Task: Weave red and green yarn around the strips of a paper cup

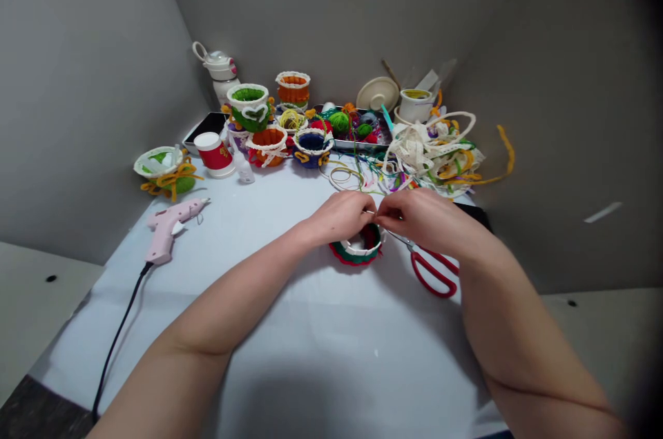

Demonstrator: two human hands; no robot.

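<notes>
My left hand and my right hand meet above a small round yarn-wrapped basket. Both are closed in a pinch, and a short bit of thin white strand shows between the fingertips. The basket sits on the table, dark green with a wavy red edge and white strips around its rim. My left hand hides its far side. Beside it, under my right wrist, lie scissors with red handles; their blades point toward the basket.
A pink glue gun with a black cord lies on the white table at left. Finished-looking yarn baskets, a glue bottle and a red-white cup stand behind. Yarn balls fill a tray; tangled trim is heaped at right.
</notes>
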